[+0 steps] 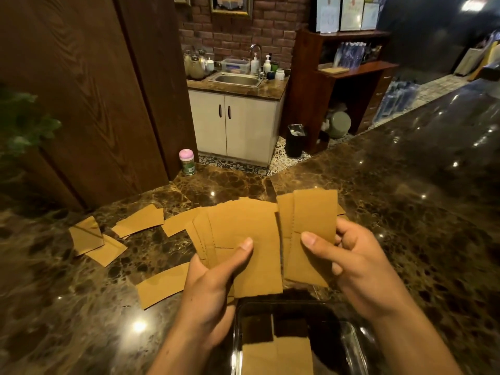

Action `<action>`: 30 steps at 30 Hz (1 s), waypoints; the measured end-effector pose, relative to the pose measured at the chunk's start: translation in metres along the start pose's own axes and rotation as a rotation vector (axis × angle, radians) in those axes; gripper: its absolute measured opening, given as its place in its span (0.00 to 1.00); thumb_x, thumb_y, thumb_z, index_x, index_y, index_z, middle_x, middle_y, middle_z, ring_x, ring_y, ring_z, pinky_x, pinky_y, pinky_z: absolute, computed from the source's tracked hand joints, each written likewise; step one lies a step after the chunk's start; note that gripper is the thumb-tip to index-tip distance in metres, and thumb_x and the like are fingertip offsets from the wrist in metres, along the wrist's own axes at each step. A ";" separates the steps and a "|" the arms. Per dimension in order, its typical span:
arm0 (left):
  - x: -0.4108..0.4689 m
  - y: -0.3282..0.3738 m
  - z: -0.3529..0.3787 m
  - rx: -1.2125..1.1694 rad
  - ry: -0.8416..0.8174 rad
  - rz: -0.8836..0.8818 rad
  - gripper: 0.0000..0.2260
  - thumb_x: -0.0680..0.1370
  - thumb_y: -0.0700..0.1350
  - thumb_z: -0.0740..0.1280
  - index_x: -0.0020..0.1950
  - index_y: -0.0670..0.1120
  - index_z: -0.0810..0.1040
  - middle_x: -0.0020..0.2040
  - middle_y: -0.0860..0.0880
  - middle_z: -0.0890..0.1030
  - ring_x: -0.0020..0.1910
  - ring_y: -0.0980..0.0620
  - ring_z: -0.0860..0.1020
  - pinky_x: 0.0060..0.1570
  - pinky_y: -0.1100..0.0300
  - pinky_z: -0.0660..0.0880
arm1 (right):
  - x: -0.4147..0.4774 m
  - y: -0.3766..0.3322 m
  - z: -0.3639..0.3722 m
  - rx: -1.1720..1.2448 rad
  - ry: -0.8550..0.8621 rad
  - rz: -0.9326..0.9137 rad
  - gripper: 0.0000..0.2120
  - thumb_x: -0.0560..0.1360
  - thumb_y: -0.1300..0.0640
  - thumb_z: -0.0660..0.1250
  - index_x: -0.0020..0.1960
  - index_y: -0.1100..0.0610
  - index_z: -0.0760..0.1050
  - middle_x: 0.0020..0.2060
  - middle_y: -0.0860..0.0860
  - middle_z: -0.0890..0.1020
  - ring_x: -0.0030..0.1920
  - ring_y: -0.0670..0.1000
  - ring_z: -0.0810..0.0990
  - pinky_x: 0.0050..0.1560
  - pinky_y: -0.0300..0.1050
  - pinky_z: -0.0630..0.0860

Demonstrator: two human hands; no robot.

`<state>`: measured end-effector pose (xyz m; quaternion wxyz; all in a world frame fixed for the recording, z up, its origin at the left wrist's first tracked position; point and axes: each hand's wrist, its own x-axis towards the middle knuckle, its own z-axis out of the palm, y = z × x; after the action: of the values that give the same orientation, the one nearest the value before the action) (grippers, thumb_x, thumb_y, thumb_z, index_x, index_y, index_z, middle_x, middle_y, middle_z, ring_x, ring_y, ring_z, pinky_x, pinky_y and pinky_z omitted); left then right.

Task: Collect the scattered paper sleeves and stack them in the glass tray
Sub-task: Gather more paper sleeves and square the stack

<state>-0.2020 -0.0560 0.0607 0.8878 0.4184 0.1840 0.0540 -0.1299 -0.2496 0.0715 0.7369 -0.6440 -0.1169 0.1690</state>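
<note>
My left hand (213, 280) grips a fanned bundle of several brown paper sleeves (243, 239), thumb on top. My right hand (349, 261) pinches a smaller bundle of sleeves (311, 228) just to the right of it. Both bundles hang above the far edge of the glass tray (349, 336), which sits at the near edge of the marble counter. Inside the tray lies a stack of sleeves (278, 355). More sleeves lie scattered on the counter: one near my left wrist (159, 288), a pile at far left (92, 239) and others behind the bundle (140, 221).
The dark marble counter (405, 212) runs off to the right and back. A pink-lidded jar (187, 161) stands at its far edge beside a wooden wall panel. Beyond are a sink cabinet (238, 125), a bin (295, 140) and wooden shelves.
</note>
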 end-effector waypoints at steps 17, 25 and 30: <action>0.007 0.006 -0.019 0.049 -0.020 0.077 0.32 0.63 0.32 0.79 0.64 0.41 0.74 0.53 0.39 0.86 0.51 0.41 0.85 0.43 0.53 0.83 | 0.012 -0.023 0.005 -0.330 -0.178 -0.016 0.16 0.76 0.53 0.71 0.63 0.50 0.79 0.50 0.46 0.87 0.50 0.46 0.86 0.47 0.40 0.82; 0.007 0.008 -0.013 0.196 -0.180 0.042 0.11 0.68 0.34 0.76 0.46 0.47 0.87 0.45 0.40 0.87 0.42 0.44 0.86 0.37 0.56 0.82 | 0.021 -0.035 0.012 -0.633 -0.434 -0.126 0.15 0.78 0.57 0.71 0.64 0.49 0.79 0.52 0.48 0.84 0.53 0.51 0.85 0.50 0.47 0.83; 0.005 0.011 -0.015 -0.062 -0.037 -0.031 0.20 0.73 0.41 0.72 0.64 0.41 0.76 0.54 0.37 0.85 0.48 0.40 0.86 0.44 0.47 0.84 | 0.017 -0.018 0.016 -0.350 -0.066 -0.161 0.16 0.73 0.54 0.73 0.61 0.53 0.82 0.50 0.49 0.88 0.51 0.49 0.87 0.47 0.47 0.84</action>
<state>-0.2018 -0.0370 0.0587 0.9042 0.3889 0.1720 0.0383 -0.1191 -0.2306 0.0905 0.6205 -0.7449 -0.2200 0.1076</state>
